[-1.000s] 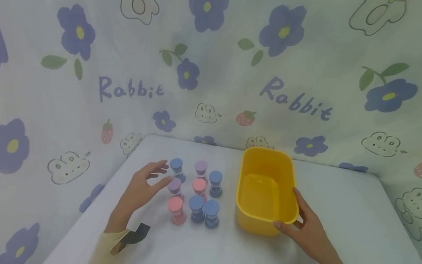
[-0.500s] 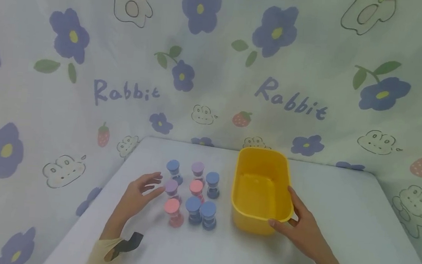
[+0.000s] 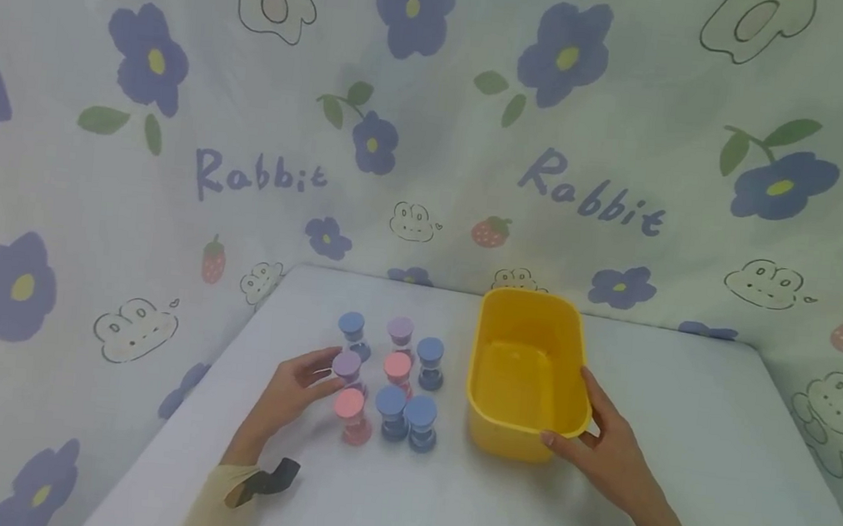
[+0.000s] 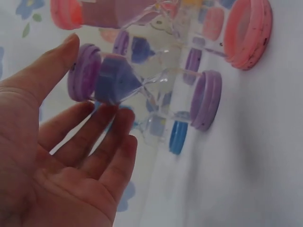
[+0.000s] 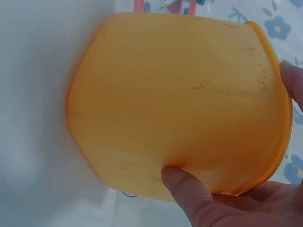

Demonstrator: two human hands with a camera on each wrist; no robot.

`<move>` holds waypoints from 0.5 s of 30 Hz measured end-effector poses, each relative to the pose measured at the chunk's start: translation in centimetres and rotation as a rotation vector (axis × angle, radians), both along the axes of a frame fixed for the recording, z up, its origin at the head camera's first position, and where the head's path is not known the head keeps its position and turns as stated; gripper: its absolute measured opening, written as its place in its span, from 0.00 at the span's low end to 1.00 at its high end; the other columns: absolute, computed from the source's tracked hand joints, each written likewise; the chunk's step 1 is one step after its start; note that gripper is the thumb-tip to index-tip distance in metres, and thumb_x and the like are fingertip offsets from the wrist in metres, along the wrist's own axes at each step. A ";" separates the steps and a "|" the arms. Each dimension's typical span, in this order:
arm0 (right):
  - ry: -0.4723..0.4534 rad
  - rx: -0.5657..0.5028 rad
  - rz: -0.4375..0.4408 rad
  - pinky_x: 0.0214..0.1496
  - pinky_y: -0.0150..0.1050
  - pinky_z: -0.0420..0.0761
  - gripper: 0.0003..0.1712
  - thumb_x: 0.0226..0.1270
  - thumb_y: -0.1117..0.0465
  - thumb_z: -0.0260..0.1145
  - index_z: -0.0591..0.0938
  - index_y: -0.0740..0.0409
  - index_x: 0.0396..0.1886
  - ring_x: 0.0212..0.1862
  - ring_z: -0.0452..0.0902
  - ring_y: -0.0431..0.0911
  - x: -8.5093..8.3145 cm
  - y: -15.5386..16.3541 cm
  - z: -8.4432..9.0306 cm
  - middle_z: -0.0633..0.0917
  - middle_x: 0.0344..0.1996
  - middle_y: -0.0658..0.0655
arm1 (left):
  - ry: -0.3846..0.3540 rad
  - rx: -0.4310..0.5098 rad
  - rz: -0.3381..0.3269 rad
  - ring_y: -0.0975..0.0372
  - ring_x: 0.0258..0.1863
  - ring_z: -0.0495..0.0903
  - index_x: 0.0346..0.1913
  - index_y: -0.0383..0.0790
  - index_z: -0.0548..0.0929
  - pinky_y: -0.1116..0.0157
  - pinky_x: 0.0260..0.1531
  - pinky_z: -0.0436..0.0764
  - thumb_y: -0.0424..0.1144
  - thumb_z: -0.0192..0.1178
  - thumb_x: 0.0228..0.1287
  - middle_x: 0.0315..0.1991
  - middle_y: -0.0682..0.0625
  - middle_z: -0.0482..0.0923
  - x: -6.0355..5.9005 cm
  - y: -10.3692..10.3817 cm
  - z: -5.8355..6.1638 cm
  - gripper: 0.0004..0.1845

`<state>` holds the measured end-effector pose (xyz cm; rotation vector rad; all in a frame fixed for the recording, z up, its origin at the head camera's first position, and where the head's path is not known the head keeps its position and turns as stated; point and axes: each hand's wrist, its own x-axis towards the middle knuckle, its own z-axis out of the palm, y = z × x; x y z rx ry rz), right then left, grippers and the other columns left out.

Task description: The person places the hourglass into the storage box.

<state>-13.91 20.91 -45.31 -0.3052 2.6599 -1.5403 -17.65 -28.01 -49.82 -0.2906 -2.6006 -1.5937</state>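
Several small sand timers with blue, pink and purple caps stand in a cluster (image 3: 392, 377) on the white table. My left hand (image 3: 329, 374) reaches in from the left to the purple timer (image 3: 347, 365). In the left wrist view the thumb touches this purple timer's (image 4: 142, 87) cap, and the nearly straight fingers (image 4: 106, 137) lie beside its glass. A pink timer (image 3: 350, 411) stands just in front of it. My right hand (image 3: 573, 417) grips the near right corner of the empty yellow tub (image 3: 496, 307), with the thumb (image 5: 184, 189) on its outer wall (image 5: 180, 94).
A cloth printed with flowers and rabbits (image 3: 433, 130) hangs behind and at both sides of the table. Bare table top (image 3: 680, 403) lies to the right of the tub and in front of the timers.
My left hand has drawn back from the far blue timer and come onto the purple one, thumb now at its cap. The right hand still holds the tub's corner.
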 end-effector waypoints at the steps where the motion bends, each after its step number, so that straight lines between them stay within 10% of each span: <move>1: 0.000 0.002 -0.002 0.64 0.46 0.82 0.60 0.66 0.49 0.75 0.46 0.44 0.86 0.78 0.62 0.63 0.0 0.0 0.0 0.53 0.84 0.60 | -0.007 0.009 0.003 0.65 0.66 0.80 0.71 0.37 0.75 0.59 0.67 0.79 0.43 0.73 0.64 0.69 0.41 0.78 0.0 0.1 0.0 0.34; 8: 0.002 -0.001 0.003 0.62 0.47 0.82 0.60 0.66 0.50 0.75 0.46 0.45 0.86 0.78 0.61 0.65 0.0 0.0 0.0 0.53 0.84 0.62 | -0.033 0.096 0.017 0.80 0.59 0.78 0.67 0.41 0.79 0.71 0.63 0.81 0.41 0.73 0.64 0.66 0.41 0.81 -0.1 0.9 -0.2 0.29; 15: -0.011 0.028 -0.019 0.64 0.48 0.81 0.61 0.66 0.48 0.75 0.45 0.44 0.86 0.79 0.60 0.64 0.1 -0.1 0.0 0.53 0.84 0.61 | -0.030 0.051 0.086 0.82 0.59 0.76 0.65 0.46 0.82 0.49 0.70 0.78 0.46 0.73 0.64 0.66 0.47 0.82 -0.2 1.0 -0.3 0.27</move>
